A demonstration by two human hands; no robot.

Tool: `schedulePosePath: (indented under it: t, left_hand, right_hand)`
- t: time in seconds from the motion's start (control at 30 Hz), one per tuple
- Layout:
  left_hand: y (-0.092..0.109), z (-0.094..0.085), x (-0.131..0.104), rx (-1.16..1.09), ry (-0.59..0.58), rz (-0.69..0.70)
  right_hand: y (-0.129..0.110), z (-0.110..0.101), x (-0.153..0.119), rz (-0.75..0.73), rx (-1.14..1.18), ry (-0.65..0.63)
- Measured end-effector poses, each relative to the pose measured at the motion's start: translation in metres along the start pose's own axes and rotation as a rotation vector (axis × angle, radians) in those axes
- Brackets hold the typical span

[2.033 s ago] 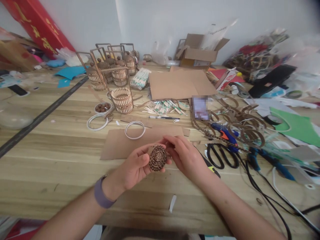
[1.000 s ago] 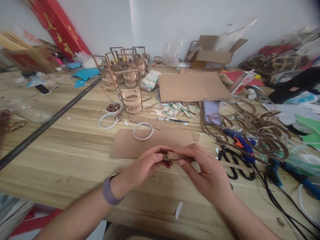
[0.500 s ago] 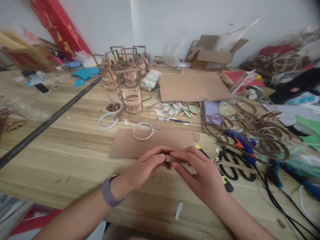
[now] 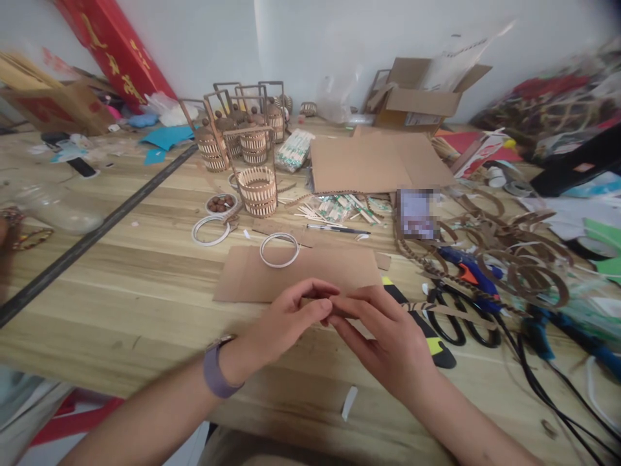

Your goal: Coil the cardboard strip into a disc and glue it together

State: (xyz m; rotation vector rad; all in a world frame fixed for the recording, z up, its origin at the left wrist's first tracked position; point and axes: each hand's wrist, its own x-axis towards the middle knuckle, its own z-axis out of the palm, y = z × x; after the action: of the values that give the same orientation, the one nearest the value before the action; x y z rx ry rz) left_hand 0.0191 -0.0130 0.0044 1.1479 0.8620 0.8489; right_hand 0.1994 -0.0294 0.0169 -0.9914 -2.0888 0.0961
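My left hand [image 4: 286,327], with a purple watch band on its wrist, is closed in a pinch on a narrow brown cardboard strip [image 4: 449,311]. My right hand [image 4: 395,340] pinches the same strip, its fingertips meeting those of the left. The strip's tail runs out to the right past the right hand. Its end between the fingers is mostly hidden. Just beyond my hands, a flat cardboard piece [image 4: 330,268] lies on the table with a white ring [image 4: 280,250] on it. A black and yellow tool [image 4: 439,346] lies partly behind my right hand.
Slatted small buckets [image 4: 257,192] stand at the back, near a dish of brown beads [image 4: 220,204]. Black-handled scissors [image 4: 449,317], a blue glue gun [image 4: 470,278] and curled cardboard strips [image 4: 524,259] crowd the right. A dark bar [image 4: 97,233] crosses the left side.
My fingertips have come closer together, and less of the strip shows between them. The view has shifted slightly. Both hands keep their grip.
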Motion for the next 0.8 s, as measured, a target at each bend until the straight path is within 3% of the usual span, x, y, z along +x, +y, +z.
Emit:
schedulePosePath:
  t: [0.13, 0.33, 0.67, 0.8]
  left_hand:
    - [0.0, 0.001, 0.0, 0.015, 0.025, 0.029]
    - [-0.004, -0.001, -0.003, 0.008, 0.006, 0.069]
    - [-0.015, 0.001, -0.004, -0.359, -0.034, 0.038]
    - [-0.015, 0.0, -0.003, -0.39, -0.1, 0.071]
  right_hand:
    - [-0.002, -0.001, -0.001, 0.011, -0.075, 0.07]
    - [-0.002, -0.002, -0.003, 0.051, 0.031, 0.042]
    - [-0.001, 0.0, -0.005, 0.104, 0.139, 0.035]
    - [0.001, 0.0, -0.004, 0.03, 0.108, 0.047]
